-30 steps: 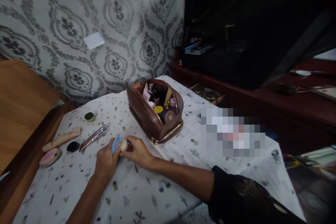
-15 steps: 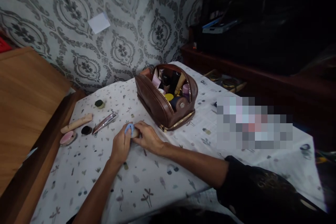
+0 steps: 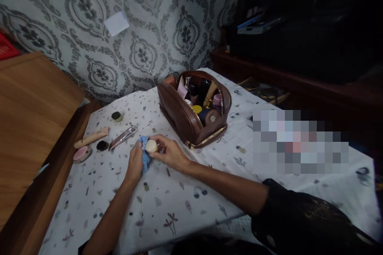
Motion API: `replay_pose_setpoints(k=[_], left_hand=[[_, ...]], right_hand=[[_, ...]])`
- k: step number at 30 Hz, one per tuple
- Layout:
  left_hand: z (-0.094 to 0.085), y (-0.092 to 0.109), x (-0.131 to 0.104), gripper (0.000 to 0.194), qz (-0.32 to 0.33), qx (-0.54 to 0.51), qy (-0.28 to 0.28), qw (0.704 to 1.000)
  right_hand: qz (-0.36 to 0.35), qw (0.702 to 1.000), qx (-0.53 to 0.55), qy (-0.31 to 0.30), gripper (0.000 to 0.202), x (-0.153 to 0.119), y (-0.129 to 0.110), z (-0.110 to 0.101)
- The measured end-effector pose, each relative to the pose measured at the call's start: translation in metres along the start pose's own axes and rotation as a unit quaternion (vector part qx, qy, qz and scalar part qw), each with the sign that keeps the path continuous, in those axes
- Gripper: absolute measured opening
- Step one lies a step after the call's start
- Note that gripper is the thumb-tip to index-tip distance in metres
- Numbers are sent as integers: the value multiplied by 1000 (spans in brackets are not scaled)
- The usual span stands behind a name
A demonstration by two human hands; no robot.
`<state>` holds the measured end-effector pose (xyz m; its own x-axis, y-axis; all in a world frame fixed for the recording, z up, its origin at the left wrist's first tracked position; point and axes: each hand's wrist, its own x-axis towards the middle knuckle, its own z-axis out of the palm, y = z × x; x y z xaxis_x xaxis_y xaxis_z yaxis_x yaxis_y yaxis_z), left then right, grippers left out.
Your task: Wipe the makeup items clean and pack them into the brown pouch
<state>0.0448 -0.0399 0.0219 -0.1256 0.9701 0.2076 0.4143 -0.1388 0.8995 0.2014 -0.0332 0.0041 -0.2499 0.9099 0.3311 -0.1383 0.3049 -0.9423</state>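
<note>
My left hand is closed around a crumpled light blue cloth. Between finger and thumb, my right hand grips a small cream-coloured jar, whose round end faces up against the cloth. Both hands meet low over the patterned white tablecloth. Behind them stands a brown cosmetic bag, unzipped and full of small containers, among them a yellow lid and a purple-capped bottle.
To the left lie a dark-lidded jar, a beige tube, a pink-topped jar, a small black-topped pot and a clear slim tube. A pixelated patch covers the table's right side. A wooden cabinet borders the left.
The cream jar has been turned so its round end shows, and more of the blue cloth hangs out below my left hand. The view has shifted slightly.
</note>
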Motion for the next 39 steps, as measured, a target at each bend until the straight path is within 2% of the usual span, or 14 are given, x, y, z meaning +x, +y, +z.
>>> replay_pose_setpoints(k=[3, 7, 11, 14, 17, 23, 27, 35, 39], left_hand=[[1, 6, -3, 38, 41, -7, -24, 999], [0, 12, -5, 36, 51, -8, -10, 999], [0, 8, -4, 48, 34, -15, -6, 999], [0, 5, -4, 50, 55, -8, -56, 997], [0, 4, -7, 44, 77, 27, -84, 993], [1, 4, -9, 46, 55, 25, -70, 996], [2, 4, -8, 49, 46, 13, -58, 997], [-1, 12, -11, 43, 54, 6, -67, 996], [-7, 20, -17, 38, 85, 55, -81, 992]], right_hand=[[-14, 998, -54, 8, 33, 0, -4, -1], [-9, 993, -115, 21, 29, 1, -7, -3], [38, 999, -22, 22, 33, 4, -4, -4], [53, 997, 45, 21, 35, 5, -1, -2], [50, 997, 58, 8, 33, 4, 0, -1], [-16, 996, -84, -11, 27, -1, -1, -3], [-38, 994, -98, -9, 27, -2, -1, -4], [43, 998, -45, 2, 29, 2, -14, -4], [55, 997, -38, -23, 32, -4, -28, -8]])
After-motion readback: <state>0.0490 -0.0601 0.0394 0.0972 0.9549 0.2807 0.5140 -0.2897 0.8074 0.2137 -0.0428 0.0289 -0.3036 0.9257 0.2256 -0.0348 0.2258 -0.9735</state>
